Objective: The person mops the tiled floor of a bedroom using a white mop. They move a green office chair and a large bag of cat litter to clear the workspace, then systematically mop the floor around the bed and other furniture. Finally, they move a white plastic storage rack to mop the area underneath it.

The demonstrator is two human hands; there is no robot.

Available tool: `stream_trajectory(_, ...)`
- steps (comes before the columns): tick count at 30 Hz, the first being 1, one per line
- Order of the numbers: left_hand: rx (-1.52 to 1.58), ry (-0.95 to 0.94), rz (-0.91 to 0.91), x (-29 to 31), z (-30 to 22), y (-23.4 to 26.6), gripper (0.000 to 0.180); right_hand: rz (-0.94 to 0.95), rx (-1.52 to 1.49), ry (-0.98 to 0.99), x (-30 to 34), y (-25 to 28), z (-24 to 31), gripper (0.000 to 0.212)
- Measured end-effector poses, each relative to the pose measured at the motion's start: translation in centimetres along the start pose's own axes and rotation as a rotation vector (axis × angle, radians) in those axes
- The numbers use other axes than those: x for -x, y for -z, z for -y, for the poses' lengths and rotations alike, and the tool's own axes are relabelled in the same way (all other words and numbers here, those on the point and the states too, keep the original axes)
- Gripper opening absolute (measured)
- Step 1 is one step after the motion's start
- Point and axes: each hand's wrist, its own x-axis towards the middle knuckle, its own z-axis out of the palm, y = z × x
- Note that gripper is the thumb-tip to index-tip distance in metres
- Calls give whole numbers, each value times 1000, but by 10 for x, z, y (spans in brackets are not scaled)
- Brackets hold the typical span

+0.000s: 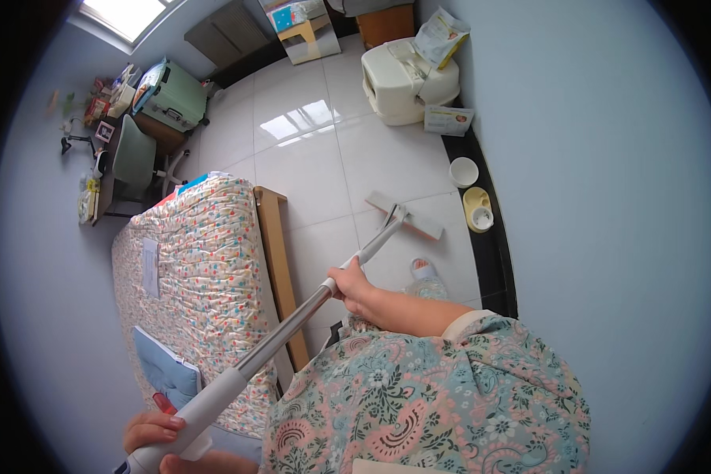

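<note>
Though apart, left hand (155,429) and right hand (352,285) round mop pole (288,328).

Paisley-floral top (419,403) (pink on teal), cream cuff (468,323)

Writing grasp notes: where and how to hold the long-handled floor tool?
Likely from the body side: left hand on the thick white upper handle, right hand farther down the shaft. The shaft slants up from the flat head on the floor toward the person's left, so spaced grips should steady it.

Head-worn fisheye view, angled downward.
</note>
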Motion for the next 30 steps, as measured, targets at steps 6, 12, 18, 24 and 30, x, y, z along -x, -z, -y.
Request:
stream_trajectory(6, -99, 54, 150, 8, 3, -7, 28, 34, 52, 106, -31, 18, 36, 92)
stream_trajectory(12, -238, 171, 693, 1, 8, -41, 36, -40, 125, 143, -86, 46, 86, 87)
stream_trajectory(18, -140, 187, 934, 5, 18, -78, 34, -180, 149, 121, -92, 88, 97, 83)
stream_trajectory(24, -104, -154, 1107, -11, -2, -65, 31, -144, 164, 91, -60, 88, 78, 85)
stream_trajectory(30, -38, -147, 1212, -11, -6, -37, 33, -174, 115, 94, -41, 98, 41, 83)
